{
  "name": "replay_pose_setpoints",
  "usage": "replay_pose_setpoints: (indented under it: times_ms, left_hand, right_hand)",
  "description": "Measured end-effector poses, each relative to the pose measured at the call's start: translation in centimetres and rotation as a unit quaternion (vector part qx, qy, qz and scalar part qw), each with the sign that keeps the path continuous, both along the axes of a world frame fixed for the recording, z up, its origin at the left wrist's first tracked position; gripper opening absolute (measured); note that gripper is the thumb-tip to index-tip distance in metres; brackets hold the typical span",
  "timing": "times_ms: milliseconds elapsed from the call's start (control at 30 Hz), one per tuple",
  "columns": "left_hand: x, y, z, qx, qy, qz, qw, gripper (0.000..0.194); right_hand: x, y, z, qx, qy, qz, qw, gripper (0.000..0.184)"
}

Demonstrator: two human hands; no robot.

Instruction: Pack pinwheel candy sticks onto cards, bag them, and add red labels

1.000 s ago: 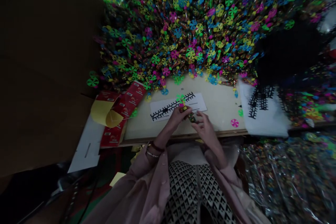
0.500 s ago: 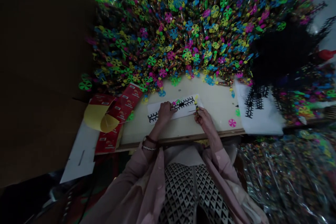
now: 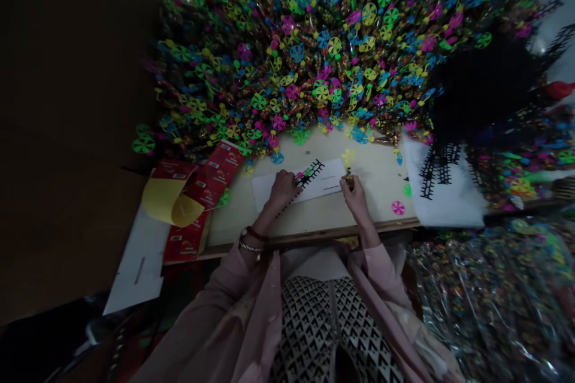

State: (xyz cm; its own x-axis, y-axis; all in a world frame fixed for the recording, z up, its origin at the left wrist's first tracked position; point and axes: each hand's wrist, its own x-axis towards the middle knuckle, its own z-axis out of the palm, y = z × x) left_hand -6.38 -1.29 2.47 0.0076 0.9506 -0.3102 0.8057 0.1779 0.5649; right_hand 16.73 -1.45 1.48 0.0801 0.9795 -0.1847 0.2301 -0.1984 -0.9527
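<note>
hands have just drifted apart over the bench. my right hand (image 3: 354,194) now pinches a yellow pinwheel stick (image 3: 348,170) upright between thumb and fingers, the little yellow wheel sticking up above the grip. left hand (image 3: 283,188) sits curled on the near end of a black comb-like strip (image 3: 308,173), which lies at an angle across a white card (image 3: 330,182) on the cream board (image 3: 375,209). a huge heap of pinwheels (image 3: 291,42) crowds the far edge.

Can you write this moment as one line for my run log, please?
left hand: on black ladder-shaped strip | right hand: holding stick of yellow pinwheel | beneath: white card on cream board
</note>
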Motion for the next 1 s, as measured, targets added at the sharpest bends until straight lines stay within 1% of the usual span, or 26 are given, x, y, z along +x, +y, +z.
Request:
replay_pose_setpoints:
  times_ms: [67, 100, 133, 167, 233, 267, 333, 400, 433, 467, 500, 533, 567, 600, 633, 667, 700, 733, 767, 833, 933, 1000]
  left_hand:
    - [0.0, 0.0, -0.2, 0.014, -0.021, -0.001, 1.0, 0.01]
    - [0.0, -0.1, -0.4, 0.021, -0.034, 0.003, 0.999, 0.009]
    - [0.0, -0.2, -0.5, 0.028, -0.05, 0.011, 0.998, 0.01]
    - [0.0, -0.3, -0.7, 0.032, -0.068, 0.025, 0.997, 0.015]
    - [-0.1, -0.6, -0.9, 0.043, -0.105, 0.048, 0.992, 0.03]
    - [-0.1, -0.9, -0.9, 0.058, -0.118, 0.054, 0.99, 0.034]
    - [0.4, -1.4, -0.6, 0.1, -0.128, 0.054, 0.985, 0.031]
    - [1.5, -1.9, 0.2, 0.128, -0.136, 0.06, 0.981, 0.023]
    - [2.3, -2.2, 0.7, 0.127, -0.142, 0.063, 0.98, 0.023]
    - [3.1, -2.4, 1.2, 0.122, -0.147, 0.06, 0.98, 0.029]
    - [3.9, -2.7, 1.6, 0.117, -0.146, 0.046, 0.981, 0.037]
    - [4.5, -2.9, 1.9, 0.116, -0.137, 0.027, 0.983, 0.045]
    - [4.9, -3.1, 2.2, 0.119, -0.115, 0.012, 0.986, 0.052]
    - [5.0, -3.3, 2.3, 0.123, -0.082, 0.013, 0.989, 0.056]
    - [4.9, -3.6, 2.3, 0.121, -0.039, 0.031, 0.991, 0.057]
    - [4.5, -3.8, 2.2, 0.111, 0.009, 0.062, 0.992, 0.055]
    - [3.9, -4.1, 2.0, 0.092, 0.056, 0.096, 0.99, 0.053]
    - [3.2, -4.4, 1.8, 0.068, 0.098, 0.12, 0.986, 0.051]
    - [2.5, -4.6, 1.6, 0.043, 0.129, 0.131, 0.982, 0.051]
    - [1.5, -4.8, 1.2, 0.001, 0.154, 0.117, 0.981, 0.049]
    - [1.1, -4.4, 0.9, -0.036, 0.128, 0.083, 0.988, 0.04]
    - [1.1, -4.0, 0.9, -0.047, 0.097, 0.069, 0.992, 0.033]
  right_hand:
    - [-0.1, 0.1, -0.6, 0.066, -0.142, 0.005, 0.988, 0.031]
    - [-0.1, 0.2, -0.8, 0.087, -0.186, 0.005, 0.979, 0.033]
    - [-0.1, 0.2, -1.0, 0.098, -0.21, 0.005, 0.973, 0.036]
    - [-0.1, 0.2, -1.0, 0.101, -0.215, 0.005, 0.971, 0.039]
    - [-0.4, 0.4, -0.8, 0.097, -0.192, 0.005, 0.977, 0.04]
    - [-0.7, 0.6, -0.5, 0.096, -0.169, 0.004, 0.981, 0.038]
    - [-1.7, 0.9, 0.2, 0.09, -0.101, 0.009, 0.991, 0.034]
    - [-3.0, 1.2, 1.0, 0.061, 0.001, 0.029, 0.998, 0.034]
    - [-3.6, 1.2, 1.3, 0.036, 0.053, 0.038, 0.997, 0.035]
    - [-4.1, 1.2, 1.5, 0.014, 0.095, 0.037, 0.995, 0.036]
    - [-4.3, 1.2, 1.5, 0.001, 0.118, 0.022, 0.993, 0.038]
    - [-4.2, 1.2, 1.4, 0.001, 0.12, -0.009, 0.993, 0.039]
    - [-3.8, 1.3, 1.2, 0.014, 0.102, -0.052, 0.993, 0.04]
    - [-3.0, 1.4, 0.8, 0.035, 0.072, -0.098, 0.992, 0.042]
    - [-1.9, 1.6, 0.4, 0.057, 0.037, -0.137, 0.988, 0.043]
    - [-0.7, 1.8, 0.0, 0.071, 0.002, -0.16, 0.985, 0.045]
    - [0.4, 2.0, -0.4, 0.076, -0.028, -0.165, 0.983, 0.046]
    - [1.5, 2.3, -0.8, 0.073, -0.052, -0.155, 0.984, 0.048]
    - [2.2, 2.4, -1.1, 0.064, -0.071, -0.134, 0.986, 0.048]
    - [2.6, 2.3, -1.5, 0.053, -0.101, -0.076, 0.991, 0.047]
    - [0.4, 1.4, -1.5, 0.093, -0.139, 0.0, 0.986, 0.042]
    - [-1.8, 0.7, -1.1, 0.139, -0.17, 0.029, 0.975, 0.039]
